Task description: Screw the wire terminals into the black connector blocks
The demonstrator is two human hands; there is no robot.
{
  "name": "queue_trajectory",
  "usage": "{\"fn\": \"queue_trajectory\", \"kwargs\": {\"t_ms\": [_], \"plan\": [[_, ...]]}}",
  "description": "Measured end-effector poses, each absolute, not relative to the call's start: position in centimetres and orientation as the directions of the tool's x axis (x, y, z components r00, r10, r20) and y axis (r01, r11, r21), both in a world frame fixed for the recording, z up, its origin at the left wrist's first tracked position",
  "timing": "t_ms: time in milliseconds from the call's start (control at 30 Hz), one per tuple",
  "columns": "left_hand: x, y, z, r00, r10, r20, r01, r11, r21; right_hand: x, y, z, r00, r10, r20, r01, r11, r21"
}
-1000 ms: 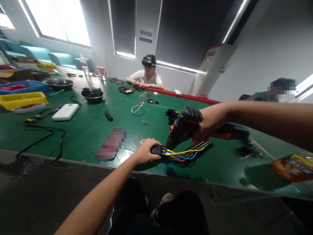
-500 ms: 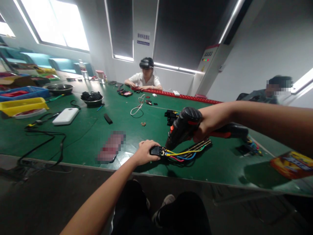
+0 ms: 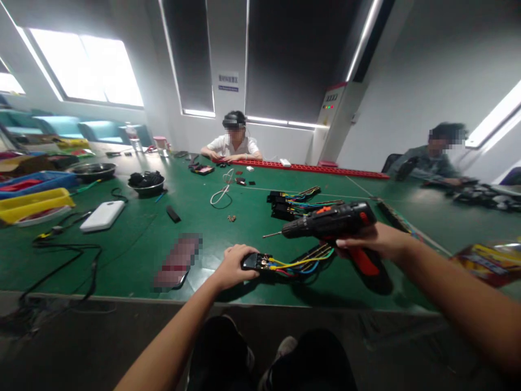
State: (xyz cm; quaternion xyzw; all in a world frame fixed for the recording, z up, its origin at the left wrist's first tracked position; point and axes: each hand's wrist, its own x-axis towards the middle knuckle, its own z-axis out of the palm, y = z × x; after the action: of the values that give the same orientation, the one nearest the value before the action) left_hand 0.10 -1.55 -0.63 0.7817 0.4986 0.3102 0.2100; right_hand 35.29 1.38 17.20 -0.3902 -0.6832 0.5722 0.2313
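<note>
My left hand [image 3: 236, 267] is closed around the left end of a black relay socket [image 3: 256, 262] at the table's near side. Screw terminals show on the socket, and yellow, red, blue and green wires [image 3: 299, 263] run from it to the right. In my right hand [image 3: 368, 241] is a black and orange cordless drill [image 3: 329, 220], lying nearly level. Its long thin bit [image 3: 272, 235] points left, above and apart from the socket. Behind the drill lie more black wired sockets [image 3: 280, 208]. Several small brass-coloured screws [image 3: 232, 218] sit in a little heap on the table.
A phone [image 3: 179, 260] lies left of my left hand. Farther left are a white power bank [image 3: 102, 215], black cables, a metal bowl [image 3: 146, 187] of black parts and a yellow tray [image 3: 36, 205]. Two people sit across the table [image 3: 195, 217]. A snack bag [image 3: 488, 260] is at right.
The drill has swung from pointing down at the socket's terminals to nearly level, its bit lifted away to the left. My right hand has lowered and turned. My left hand still holds the socket.
</note>
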Motion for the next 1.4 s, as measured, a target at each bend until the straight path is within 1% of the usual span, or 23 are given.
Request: {"fn": "queue_trajectory", "kwargs": {"t_ms": [33,67,100,133,200,267,333,467,567,633,867,1000,1200,1400], "plan": [[0.1,-1.5,-0.7,0.312,0.910,0.274,0.647,-0.415,0.640,35.8,0.8,15.0,-0.540,0.835,-0.108,0.162,-0.023,-0.986],[0.0,-1.5,-0.7,0.314,0.910,0.271,0.645,-0.414,0.642,36.1,0.3,12.9,-0.490,0.867,-0.096,0.022,-0.098,-0.995],[0.0,-1.5,-0.7,0.316,0.911,0.265,0.645,-0.411,0.644,36.2,-0.3,10.9,-0.465,0.878,-0.111,-0.094,-0.173,-0.980],[-0.1,-1.5,-0.6,0.315,0.914,0.257,0.647,-0.405,0.646,36.2,-0.8,9.0,-0.467,0.874,-0.134,-0.171,-0.238,-0.956],[-0.2,-1.6,-0.5,0.314,0.920,0.236,0.649,-0.389,0.654,36.0,-1.6,5.8,-0.438,0.892,-0.114,-0.348,-0.285,-0.893],[-0.3,-1.7,-0.2,0.327,0.921,0.213,0.641,-0.382,0.666,36.0,-2.0,3.3,-0.444,0.888,-0.121,-0.456,-0.341,-0.822],[-0.4,-1.8,0.3,0.360,0.913,0.194,0.623,-0.390,0.678,36.0,-2.0,1.6,-0.469,0.875,-0.122,-0.519,-0.385,-0.764],[0.0,-1.6,1.4,0.389,0.897,0.210,0.624,-0.424,0.657,36.2,-1.3,-0.2,-0.463,0.884,-0.063,-0.610,-0.369,-0.701],[0.6,-0.9,2.5,0.342,0.905,0.255,0.677,-0.425,0.601,36.2,-0.8,-0.9,-0.448,0.894,-0.026,-0.654,-0.347,-0.672],[1.1,-0.3,3.2,0.336,0.908,0.251,0.716,-0.419,0.559,36.2,-0.7,-1.2,-0.444,0.896,-0.011,-0.662,-0.336,-0.670],[2.5,0.6,5.3,0.465,0.873,0.146,0.787,-0.483,0.384,36.6,-0.8,-2.2,-0.406,0.912,0.053,-0.672,-0.258,-0.694],[2.7,0.5,5.4,0.500,0.855,0.133,0.774,-0.511,0.374,36.6,-0.8,-2.6,-0.430,0.902,0.043,-0.652,-0.278,-0.705],[2.7,0.4,5.0,0.444,0.883,0.151,0.798,-0.467,0.382,36.4,-1.2,-2.1,-0.459,0.888,-0.019,-0.627,-0.339,-0.702],[3.1,0.2,5.6,0.447,0.888,0.106,0.815,-0.453,0.361,36.6,-1.6,-2.0,-0.466,0.884,-0.042,-0.599,-0.350,-0.720]]}}
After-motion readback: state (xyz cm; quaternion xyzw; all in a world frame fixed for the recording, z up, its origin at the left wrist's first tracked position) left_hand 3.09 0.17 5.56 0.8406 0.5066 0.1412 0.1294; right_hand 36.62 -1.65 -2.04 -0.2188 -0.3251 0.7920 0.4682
